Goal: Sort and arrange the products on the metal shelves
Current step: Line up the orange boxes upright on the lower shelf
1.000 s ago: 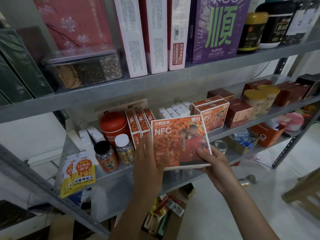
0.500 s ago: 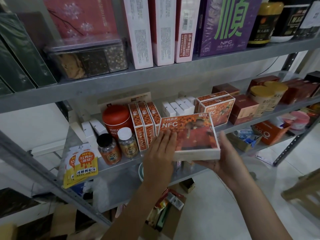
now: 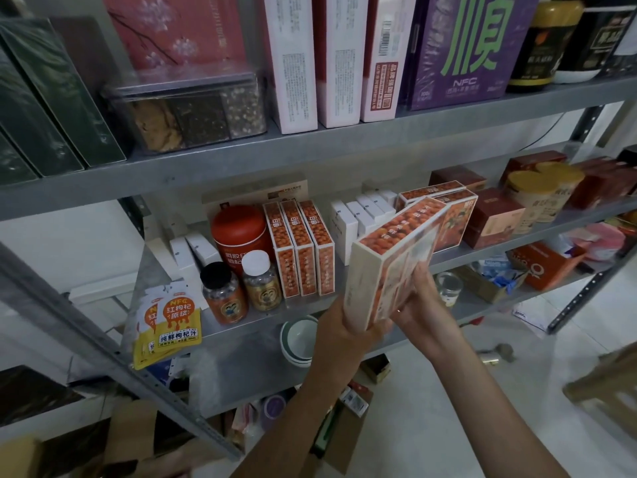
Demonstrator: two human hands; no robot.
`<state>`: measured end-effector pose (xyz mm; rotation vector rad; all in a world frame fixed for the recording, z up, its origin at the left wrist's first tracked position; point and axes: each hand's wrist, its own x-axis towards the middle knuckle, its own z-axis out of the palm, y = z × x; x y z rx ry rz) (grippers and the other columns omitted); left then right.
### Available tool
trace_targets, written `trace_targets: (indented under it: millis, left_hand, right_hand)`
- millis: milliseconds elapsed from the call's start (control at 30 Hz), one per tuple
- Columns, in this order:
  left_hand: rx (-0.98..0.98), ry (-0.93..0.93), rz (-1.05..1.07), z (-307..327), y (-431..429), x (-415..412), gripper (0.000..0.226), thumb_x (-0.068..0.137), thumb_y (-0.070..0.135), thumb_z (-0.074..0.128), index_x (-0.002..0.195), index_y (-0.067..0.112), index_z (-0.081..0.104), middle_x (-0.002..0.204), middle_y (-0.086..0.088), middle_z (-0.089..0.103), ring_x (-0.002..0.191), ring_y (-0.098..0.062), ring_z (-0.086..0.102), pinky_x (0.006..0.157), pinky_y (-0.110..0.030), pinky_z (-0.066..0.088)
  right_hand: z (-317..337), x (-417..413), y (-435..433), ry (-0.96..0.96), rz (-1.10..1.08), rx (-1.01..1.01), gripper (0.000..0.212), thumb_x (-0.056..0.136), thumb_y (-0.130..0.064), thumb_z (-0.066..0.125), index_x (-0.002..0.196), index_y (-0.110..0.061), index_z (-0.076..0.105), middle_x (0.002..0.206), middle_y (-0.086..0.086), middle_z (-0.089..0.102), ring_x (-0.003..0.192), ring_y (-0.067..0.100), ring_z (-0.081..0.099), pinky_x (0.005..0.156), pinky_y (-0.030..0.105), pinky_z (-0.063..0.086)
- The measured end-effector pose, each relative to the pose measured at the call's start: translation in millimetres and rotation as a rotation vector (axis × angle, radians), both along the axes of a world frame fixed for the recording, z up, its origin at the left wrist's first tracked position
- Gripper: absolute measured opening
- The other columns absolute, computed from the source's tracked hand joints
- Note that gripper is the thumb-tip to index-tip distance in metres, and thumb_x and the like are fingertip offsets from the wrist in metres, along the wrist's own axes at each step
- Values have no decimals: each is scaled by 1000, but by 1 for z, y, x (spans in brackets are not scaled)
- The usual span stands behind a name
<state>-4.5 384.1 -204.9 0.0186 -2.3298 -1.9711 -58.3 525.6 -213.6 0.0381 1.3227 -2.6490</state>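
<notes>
Your two hands have the orange box (image 3: 393, 257) just right of the frame's centre, in front of the middle shelf (image 3: 151, 270) and not resting on it. The box is tilted, with its cream side turned toward the left and its top end leaning up and to the right, close to the matching orange boxes (image 3: 455, 215) standing at the back.

Your left hand (image 3: 344, 326) grips the lower end of the box, fingers wrapped under and round it. Your right hand (image 3: 425, 305) is against the printed face on the right, its fingers (image 3: 421, 276) lying fairly straight up along the face, pressing rather than curling.

Left of the held box, three narrow orange boxes (image 3: 300, 250) stand upright side by side. Between them and the held box a row of small white boxes (image 3: 362, 219) runs back into the shelf. Further left are a red canister (image 3: 239, 232), a black-capped bottle (image 3: 224, 293) and a white-capped bottle (image 3: 262, 282). Yellow pouches (image 3: 172, 326) hang at the shelf's left front edge. A purple box (image 3: 458, 50) stands on the shelf above, at upper right of the frame.
</notes>
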Motion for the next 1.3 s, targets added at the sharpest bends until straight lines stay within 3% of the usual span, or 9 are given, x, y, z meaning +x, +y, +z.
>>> trace_targets:
  millis: [100, 200, 333, 567, 700, 833, 1067, 1200, 1300]
  left_hand:
    - [152, 104, -143, 11, -10, -3, 60, 70, 35, 82, 120, 35, 50, 115, 17, 63, 112, -10, 63, 78, -21, 57]
    - [382, 187, -91, 28, -29, -5, 87, 63, 39, 84, 137, 25, 40, 118, 9, 66, 112, -9, 64, 77, -21, 56]
    - [209, 155, -200, 45, -48, -10, 78, 60, 58, 79, 127, 37, 44, 114, 23, 67, 105, -6, 67, 75, -21, 57]
    - [4, -10, -171, 36, -48, -15, 34, 79, 38, 70, 110, 25, 62, 107, 2, 72, 93, -16, 72, 80, -39, 60]
    - [130, -45, -83, 29, -52, -17, 41, 72, 42, 70, 107, 19, 67, 104, 0, 75, 93, -20, 73, 83, -44, 59]
    - [345, -122, -10, 21, -59, -19, 52, 67, 40, 75, 112, 14, 68, 109, -6, 74, 101, -27, 70, 92, -52, 54]
    - [459, -215, 20, 15, -61, -19, 56, 67, 43, 75, 115, 16, 68, 110, -6, 73, 103, -26, 70, 96, -54, 51]
    - [83, -115, 57, 22, -58, -17, 47, 88, 47, 63, 125, 17, 62, 119, -2, 68, 109, -21, 65, 97, -48, 52]
    - [-311, 137, 203, 23, -50, -11, 38, 97, 25, 56, 133, 13, 54, 130, -2, 58, 118, -16, 56, 101, -36, 48]
  right_hand:
    - [-5, -2, 4, -8, -79, 53, 64, 86, -39, 56, 143, -15, 40, 135, 18, 56, 127, 38, 52, 105, 64, 38]
    - [-7, -2, 13, -4, -127, 172, 53, 81, -36, 59, 129, -18, 48, 110, 8, 67, 104, 27, 64, 84, 46, 55]
    - [-3, -3, 22, 21, -167, 346, 47, 75, -37, 67, 117, -24, 53, 99, 4, 68, 83, 16, 71, 65, 30, 57]
    - [14, 0, 22, 81, -155, 582, 49, 64, -43, 73, 109, -35, 53, 107, 2, 68, 83, 13, 73, 57, 24, 57]
    - [12, 2, 27, 10, -157, 410, 72, 68, -26, 77, 131, -34, 42, 107, 2, 71, 89, 20, 73, 65, 32, 59]
    - [2, 8, 32, -67, 12, 99, 64, 79, -9, 68, 138, -17, 44, 122, 16, 67, 113, 36, 64, 90, 55, 54]
    - [1, 21, 13, -74, 188, 63, 46, 76, 0, 70, 120, -8, 59, 119, 15, 69, 108, 32, 67, 74, 37, 59]
    - [8, 26, 7, -19, 92, 149, 48, 72, -2, 69, 119, -10, 59, 114, 12, 72, 103, 30, 70, 72, 36, 60]
    - [14, 32, 0, 65, -31, 342, 49, 70, -8, 75, 116, -16, 61, 109, 4, 74, 100, 25, 71, 70, 33, 60]
